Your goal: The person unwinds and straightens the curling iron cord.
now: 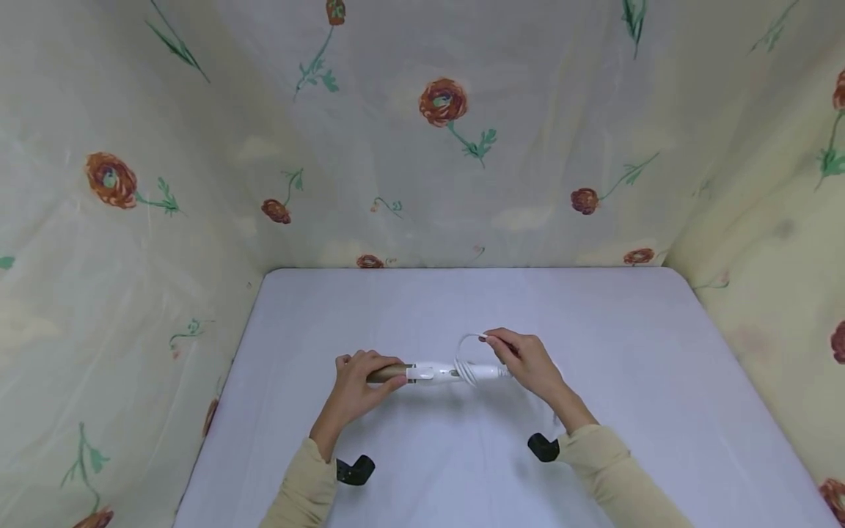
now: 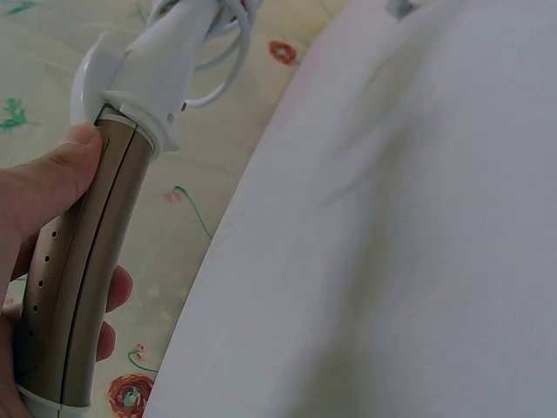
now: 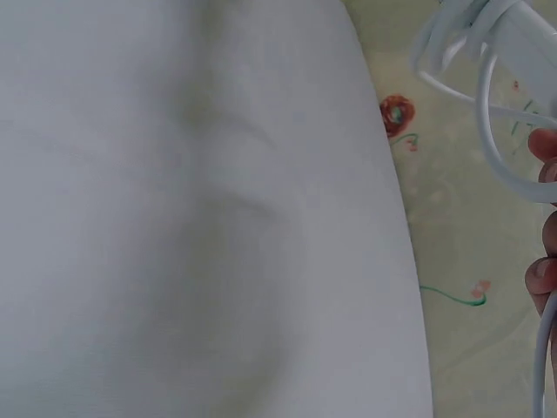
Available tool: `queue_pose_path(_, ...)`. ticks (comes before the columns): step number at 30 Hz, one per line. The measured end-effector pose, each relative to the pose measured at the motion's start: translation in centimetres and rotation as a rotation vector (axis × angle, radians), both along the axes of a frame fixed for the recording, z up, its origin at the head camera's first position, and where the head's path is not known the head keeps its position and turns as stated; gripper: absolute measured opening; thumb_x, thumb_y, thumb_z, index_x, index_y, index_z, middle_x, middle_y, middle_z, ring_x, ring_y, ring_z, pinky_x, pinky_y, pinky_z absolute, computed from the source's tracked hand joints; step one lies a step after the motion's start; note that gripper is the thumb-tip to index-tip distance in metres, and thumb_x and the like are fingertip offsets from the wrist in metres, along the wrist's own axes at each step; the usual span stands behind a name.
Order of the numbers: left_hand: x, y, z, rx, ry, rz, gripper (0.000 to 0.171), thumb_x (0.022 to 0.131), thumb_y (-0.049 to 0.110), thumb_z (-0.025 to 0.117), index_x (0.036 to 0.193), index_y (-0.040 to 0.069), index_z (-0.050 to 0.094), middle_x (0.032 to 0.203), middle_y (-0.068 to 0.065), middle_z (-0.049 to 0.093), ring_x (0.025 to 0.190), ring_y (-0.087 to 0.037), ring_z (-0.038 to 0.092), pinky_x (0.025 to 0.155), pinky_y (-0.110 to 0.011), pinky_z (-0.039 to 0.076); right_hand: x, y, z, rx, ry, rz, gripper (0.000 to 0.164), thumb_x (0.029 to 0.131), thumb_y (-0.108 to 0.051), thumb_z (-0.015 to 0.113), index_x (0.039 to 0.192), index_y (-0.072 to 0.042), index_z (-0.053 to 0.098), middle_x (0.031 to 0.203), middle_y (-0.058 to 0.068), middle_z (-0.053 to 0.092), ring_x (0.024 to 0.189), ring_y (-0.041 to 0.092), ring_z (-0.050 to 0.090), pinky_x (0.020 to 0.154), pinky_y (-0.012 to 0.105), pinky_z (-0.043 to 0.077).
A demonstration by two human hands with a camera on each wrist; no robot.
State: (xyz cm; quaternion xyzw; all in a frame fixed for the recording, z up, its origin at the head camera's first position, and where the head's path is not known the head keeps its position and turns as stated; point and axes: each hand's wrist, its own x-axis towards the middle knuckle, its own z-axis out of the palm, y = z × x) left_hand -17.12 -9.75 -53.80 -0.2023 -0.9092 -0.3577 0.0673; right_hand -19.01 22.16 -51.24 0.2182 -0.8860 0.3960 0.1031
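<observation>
A curling iron (image 1: 429, 373) with a white handle and a gold-brown barrel is held level above the table. My left hand (image 1: 359, 383) grips it by the barrel, its thumb along the near side; the left wrist view shows the slotted barrel (image 2: 103, 252) with a row of small holes and fingertips behind it. White cord (image 3: 485, 131) is wound in several loops round the handle. At the handle's far end, my right hand (image 1: 528, 364) pinches a raised loop of this cord between thumb and fingers. Only the fingertips (image 3: 541, 277) of that hand appear in the right wrist view.
A white-covered table (image 1: 462, 308) lies below, with rounded back corners. Flower-printed cloth (image 1: 396, 132) hangs behind it and at both sides. Black wrist mounts (image 1: 356, 470) stick out beside the beige sleeves (image 1: 300, 484).
</observation>
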Motion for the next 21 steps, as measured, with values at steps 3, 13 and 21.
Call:
queue_pose_path(3, 0.1, -0.1, -0.2, -0.004, 0.010, 0.000, 0.033, 0.078, 0.052, 0.070, 0.105, 0.032, 0.071, 0.089, 0.013, 0.066, 0.080, -0.004, 0.048, 0.080, -0.036, 0.020, 0.2, 0.0, -0.4, -0.005, -0.036, 0.001, 0.016, 0.095, -0.014, 0.057, 0.103, -0.008, 0.069, 0.062, -0.004, 0.053, 0.054, 0.001, 0.040, 0.049, 0.020, 0.036)
queue_pose_path(13, 0.3, -0.2, -0.2, 0.007, -0.005, -0.009, 0.033, 0.079, 0.051, 0.070, 0.106, 0.032, 0.071, 0.090, 0.013, 0.066, 0.082, -0.005, 0.049, 0.081, -0.036, 0.020, 0.1, 0.4, -0.8, -0.011, -0.091, 0.041, 0.018, 0.097, -0.016, 0.054, 0.105, -0.008, 0.069, 0.065, -0.005, 0.054, 0.055, 0.001, 0.042, 0.051, 0.020, 0.037)
queue_pose_path(21, 0.3, -0.3, 0.0, 0.030, -0.008, -0.016, 0.033, 0.079, 0.050, 0.070, 0.106, 0.031, 0.071, 0.089, 0.014, 0.066, 0.081, -0.006, 0.048, 0.082, -0.037, 0.020, 0.5, 0.5, -1.5, -0.003, -0.167, 0.002, 0.021, 0.098, -0.021, 0.051, 0.107, -0.010, 0.068, 0.070, -0.004, 0.058, 0.061, 0.004, 0.047, 0.057, 0.022, 0.041)
